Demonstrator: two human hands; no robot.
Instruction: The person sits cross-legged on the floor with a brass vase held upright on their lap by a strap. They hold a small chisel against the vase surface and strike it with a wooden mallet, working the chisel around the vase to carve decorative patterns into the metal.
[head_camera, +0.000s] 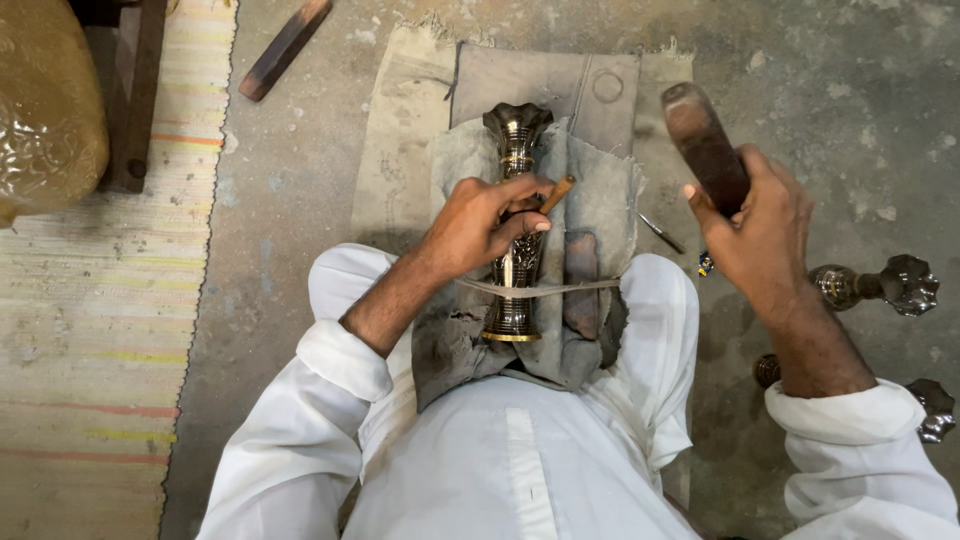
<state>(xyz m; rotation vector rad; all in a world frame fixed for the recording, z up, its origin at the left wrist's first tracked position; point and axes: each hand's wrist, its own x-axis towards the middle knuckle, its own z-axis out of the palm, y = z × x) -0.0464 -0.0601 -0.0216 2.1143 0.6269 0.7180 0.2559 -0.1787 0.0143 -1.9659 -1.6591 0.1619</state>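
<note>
A dark engraved metal vase (516, 140) with a flared scalloped mouth lies on a grey cloth (600, 200) between my knees, held down by a strap (570, 288) across its lower body. My left hand (480, 222) rests on the vase's middle and grips a thin brown chisel (558, 192) angled against the metal. My right hand (755, 225) is raised to the right and grips a dark wooden mallet (703, 140), its head pointing up and away. My white sleeves and trousers fill the lower part of the view.
Two similar metal vases (880, 285) (930, 410) lie on the concrete floor at the right. A thin metal tool (662, 233) lies beside the cloth. A striped mat (90, 330) covers the left; a wooden stick (283, 48) lies at the top, a brass vessel (45, 110) far left.
</note>
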